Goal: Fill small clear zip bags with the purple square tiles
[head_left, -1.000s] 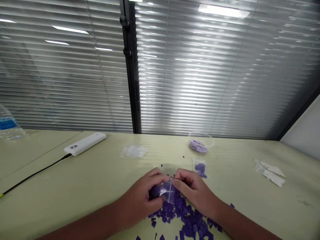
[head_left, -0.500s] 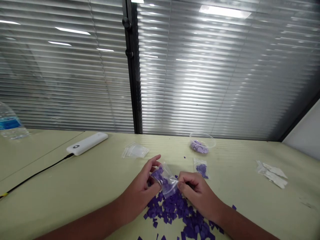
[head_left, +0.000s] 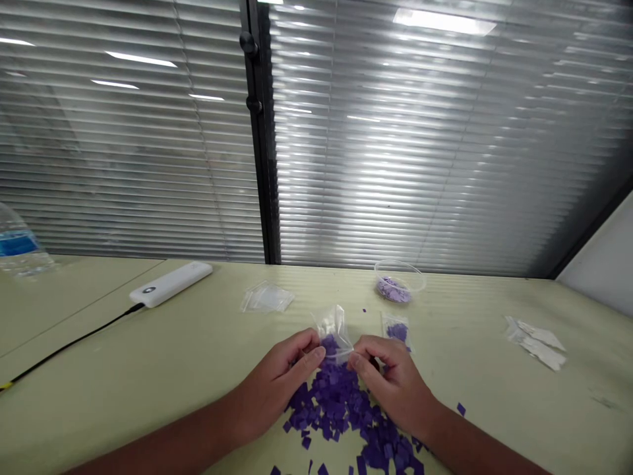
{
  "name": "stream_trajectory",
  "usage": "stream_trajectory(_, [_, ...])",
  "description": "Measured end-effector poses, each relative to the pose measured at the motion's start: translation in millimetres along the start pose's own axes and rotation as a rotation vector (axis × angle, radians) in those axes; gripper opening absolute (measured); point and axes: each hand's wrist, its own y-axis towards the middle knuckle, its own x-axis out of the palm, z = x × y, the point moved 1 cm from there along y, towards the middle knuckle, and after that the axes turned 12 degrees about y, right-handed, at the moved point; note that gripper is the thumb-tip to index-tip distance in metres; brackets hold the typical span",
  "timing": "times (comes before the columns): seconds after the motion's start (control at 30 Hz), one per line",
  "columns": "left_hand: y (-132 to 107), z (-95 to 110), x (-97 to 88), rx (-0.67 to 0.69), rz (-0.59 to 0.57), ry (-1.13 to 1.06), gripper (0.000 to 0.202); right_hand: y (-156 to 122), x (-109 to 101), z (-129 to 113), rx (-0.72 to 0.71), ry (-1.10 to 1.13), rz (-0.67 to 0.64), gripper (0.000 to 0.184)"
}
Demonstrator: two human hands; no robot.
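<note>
A small zip bag (head_left: 333, 326) is held upright between the 2 hands, just above a pile of purple squares (head_left: 336, 409) on the worktop (head_left: 123, 330). The left hand (head_left: 279, 376) is narrowly pinched on the bag's left side, and the right hand (head_left: 388, 376) on its right side. Some squares are seen in the bag's lower end, while its upper end is bare; whether it is sealed cannot be told. Most squares are left loose in the pile. A 2nd bag (head_left: 397, 328) holding some squares lies just past the right hand. A 3rd bag (head_left: 267, 298) shows no squares, and a clear bowl (head_left: 399, 280) of lilac pieces is set further back. A power bank (head_left: 171, 284), bottle (head_left: 20, 244) and white strips (head_left: 537, 351) are also present. Compared with the earlier frame, the bag is stood upright instead of tilted, and the left fingers are lowered.
</note>
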Motion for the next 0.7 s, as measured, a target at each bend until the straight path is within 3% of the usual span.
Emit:
stream_trajectory(0.4, [-0.8,3.4,-4.1,0.013,0.036,0.078,0.038,0.8,4.3,0.2,-0.030,-0.004,-0.061,0.033])
stream_trajectory(0.7, [0.9,3.1,-5.0,0.012,0.058,0.050,0.035,1.6,0.7,0.5,-0.017,0.009,-0.005,0.029])
